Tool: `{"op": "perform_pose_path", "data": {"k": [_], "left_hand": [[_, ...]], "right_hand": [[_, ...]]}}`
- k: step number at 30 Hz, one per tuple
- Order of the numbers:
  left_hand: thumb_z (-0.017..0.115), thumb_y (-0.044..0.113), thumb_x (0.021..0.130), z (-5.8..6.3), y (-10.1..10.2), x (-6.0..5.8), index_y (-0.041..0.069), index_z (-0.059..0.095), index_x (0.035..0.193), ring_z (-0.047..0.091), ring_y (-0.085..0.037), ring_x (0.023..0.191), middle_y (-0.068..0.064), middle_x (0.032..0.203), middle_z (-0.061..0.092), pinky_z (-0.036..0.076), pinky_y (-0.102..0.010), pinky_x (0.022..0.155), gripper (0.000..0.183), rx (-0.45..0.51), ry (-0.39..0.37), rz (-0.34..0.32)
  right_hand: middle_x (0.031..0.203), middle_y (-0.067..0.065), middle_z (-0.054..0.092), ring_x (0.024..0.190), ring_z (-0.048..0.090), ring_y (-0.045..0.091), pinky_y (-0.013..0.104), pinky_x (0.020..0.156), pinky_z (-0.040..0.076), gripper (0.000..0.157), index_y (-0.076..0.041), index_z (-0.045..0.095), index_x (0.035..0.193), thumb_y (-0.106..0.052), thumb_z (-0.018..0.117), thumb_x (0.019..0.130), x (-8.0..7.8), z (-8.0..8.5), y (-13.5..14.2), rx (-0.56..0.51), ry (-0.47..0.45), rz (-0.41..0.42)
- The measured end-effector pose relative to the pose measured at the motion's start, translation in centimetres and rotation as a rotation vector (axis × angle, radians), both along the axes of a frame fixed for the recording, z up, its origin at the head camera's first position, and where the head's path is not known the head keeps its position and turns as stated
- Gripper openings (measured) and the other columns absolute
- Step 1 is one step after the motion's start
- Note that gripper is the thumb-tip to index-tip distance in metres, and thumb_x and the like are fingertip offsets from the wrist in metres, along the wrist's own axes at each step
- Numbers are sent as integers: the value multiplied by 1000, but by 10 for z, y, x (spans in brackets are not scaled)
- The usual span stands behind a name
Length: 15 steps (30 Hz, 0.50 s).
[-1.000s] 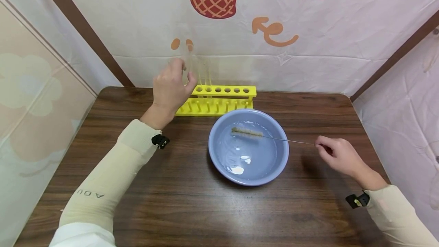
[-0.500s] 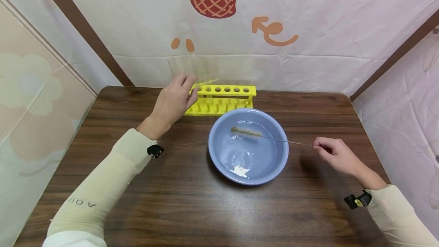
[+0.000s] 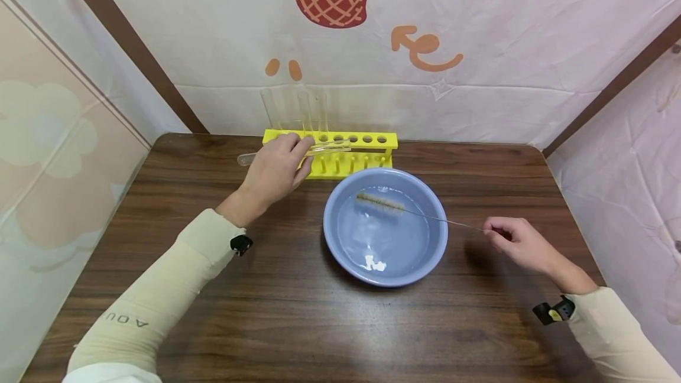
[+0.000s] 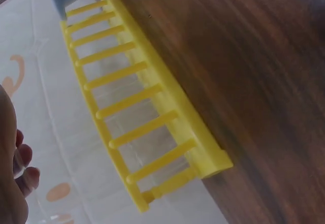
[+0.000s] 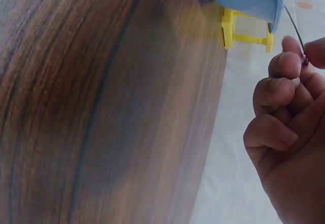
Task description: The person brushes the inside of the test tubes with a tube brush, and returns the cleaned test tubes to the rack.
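One tube (image 3: pixel 337 146) is held in the left hand (image 3: pixel 279 167), gripped between thumb and fingers, nearly level in front of the rack (image 3: pixel 392 143), mouth to the right. The right hand (image 3: pixel 518 245) pinches the end of the brush (image 3: pixel 380 201) between thumb and forefinger. Its stem crosses the right rim of the basin (image 3: pixel 385 282); its bristles lie inside the basin, at the water (image 3: pixel 367 232), depth not discernible. Behind the basin, the rack carries three standing tubes (image 3: pixel 322 112).

Status, by judgement:
- Done: tube out of the rack; brush in hand, bristles in the basin.
- Outstanding: tube not yet over the basin; brush not yet in the tube, the two being apart. Work on this tube appears to be at an early stage.
- Undetermined: whether the standing tubes have been brushed.
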<state>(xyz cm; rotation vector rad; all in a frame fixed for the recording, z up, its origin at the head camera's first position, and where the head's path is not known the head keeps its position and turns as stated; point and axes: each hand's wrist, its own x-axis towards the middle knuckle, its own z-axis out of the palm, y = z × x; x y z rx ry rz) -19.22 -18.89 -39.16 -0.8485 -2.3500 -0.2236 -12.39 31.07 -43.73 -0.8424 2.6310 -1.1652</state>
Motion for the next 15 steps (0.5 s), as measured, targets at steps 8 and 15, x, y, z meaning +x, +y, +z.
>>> {"op": "perform_pose_path", "data": {"k": [8, 15], "left_hand": [[65, 23, 100, -12, 4, 7, 3, 65, 117, 53, -28, 68, -12, 85, 55, 46, -38, 59, 27, -86, -75, 10], [63, 23, 102, -20, 7, 12, 6, 58, 114, 56, -29, 71, -10, 85, 53, 48, -41, 62, 21, -136, -113, 28]], "right_hand": [[68, -7, 53, 61, 51, 9, 27, 55, 42, 19, -10, 65, 91, 6, 58, 99, 1, -5, -1, 12, -21, 1], [68, -1, 54, 61, 53, 13, 26, 56, 44, 23, -7, 63, 89, 8, 51, 101, 2, -11, -2, -89, -42, 56]]}}
